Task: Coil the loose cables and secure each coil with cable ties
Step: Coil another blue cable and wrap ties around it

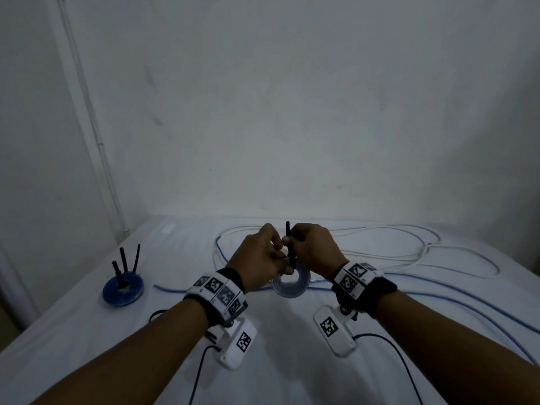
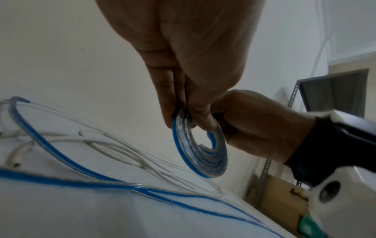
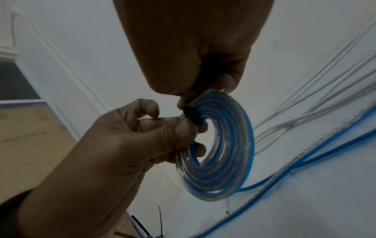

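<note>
Left hand [image 1: 257,260] pinches blue coil [image 1: 290,283]; right hand [image 1: 314,247] grips black tie [image 1: 287,233] round it, unfastened. Finished coil [image 1: 123,287] left of it; white cable [image 1: 380,252] behind, loose.

Both forearms reach forward, wrists raised. The left hand [image 1: 257,260] and right hand [image 1: 314,249] meet knuckle to knuckle, fingers curled in pinches, thumbs pressed inward.

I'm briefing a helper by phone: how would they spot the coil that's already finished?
On the white-covered table, look near its left edge, left of both hands. There lies a flat round coil of blue cable, alone on the cloth. Unlike the coil held in the hands, black cable-tie tails stick up from it.
</note>
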